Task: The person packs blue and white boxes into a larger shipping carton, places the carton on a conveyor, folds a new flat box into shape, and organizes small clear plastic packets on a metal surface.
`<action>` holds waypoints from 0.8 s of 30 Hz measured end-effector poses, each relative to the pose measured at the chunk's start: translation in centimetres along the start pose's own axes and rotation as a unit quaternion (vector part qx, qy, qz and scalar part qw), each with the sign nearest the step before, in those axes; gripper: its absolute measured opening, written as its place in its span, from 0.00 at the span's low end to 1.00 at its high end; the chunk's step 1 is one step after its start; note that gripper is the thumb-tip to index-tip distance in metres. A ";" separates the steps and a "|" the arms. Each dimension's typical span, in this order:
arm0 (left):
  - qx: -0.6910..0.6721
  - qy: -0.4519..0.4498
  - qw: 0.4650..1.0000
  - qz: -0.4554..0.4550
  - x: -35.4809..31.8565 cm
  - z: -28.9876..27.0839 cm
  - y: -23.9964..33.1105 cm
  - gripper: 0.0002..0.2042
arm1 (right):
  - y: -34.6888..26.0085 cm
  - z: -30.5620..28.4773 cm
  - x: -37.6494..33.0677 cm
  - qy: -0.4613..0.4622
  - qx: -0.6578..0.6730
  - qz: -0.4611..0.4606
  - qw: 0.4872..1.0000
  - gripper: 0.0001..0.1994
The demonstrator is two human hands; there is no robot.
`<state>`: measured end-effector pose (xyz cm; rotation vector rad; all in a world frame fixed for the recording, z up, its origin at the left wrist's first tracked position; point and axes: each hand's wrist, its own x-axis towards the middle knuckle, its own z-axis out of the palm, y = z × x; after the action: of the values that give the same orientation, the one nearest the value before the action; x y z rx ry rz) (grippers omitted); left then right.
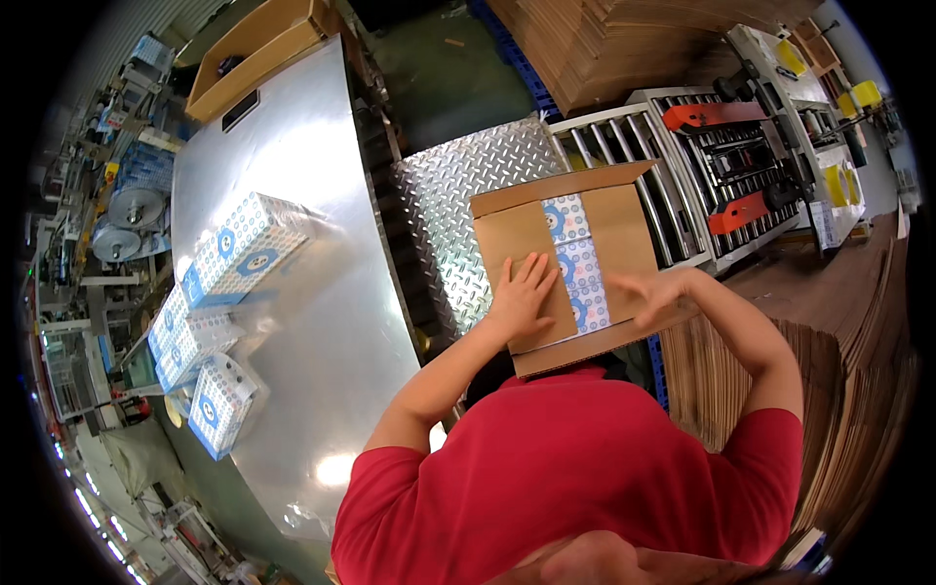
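Note:
A brown cardboard box [624, 219] stands on a diamond-plate shelf [458, 195]. Its two top flaps are folded inward, and a gap between them shows blue and white patterned packs [577, 268] inside. My left hand [522, 294] lies flat on the left flap with its fingers spread. Resting on the right flap near the box's near edge is my right hand [651, 292], fingers pointing toward the gap. Neither hand grips anything.
Left of me, a shiny steel table [322, 292] carries wrapped bundles of the same packs [244, 249] [219, 402]. A roller conveyor [634, 136] with a red-armed sealing machine [741, 161] lies beyond the box. Flat cardboard stacks stand at the right [838, 361] and far back.

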<state>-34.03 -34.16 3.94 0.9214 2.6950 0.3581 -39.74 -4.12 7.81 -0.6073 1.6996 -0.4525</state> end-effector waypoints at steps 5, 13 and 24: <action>-0.083 -0.070 0.993 0.034 3.9 -1.6 -3.2 0.25 | -2.9 -3.2 -0.7 0.263 -0.249 0.053 0.931 0.60; -0.069 -0.112 0.983 -0.130 8.4 -14.8 -4.2 0.24 | 4.3 3.1 6.2 0.595 0.178 0.143 0.771 0.60; -0.511 0.382 0.683 -0.356 1.4 6.6 -0.2 0.30 | 7.7 -1.5 8.4 0.642 0.218 0.058 0.733 0.28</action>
<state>-32.97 -32.48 -2.53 -0.7509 2.4012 2.0638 -43.60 -3.27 -3.01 0.3259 2.7424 -1.3367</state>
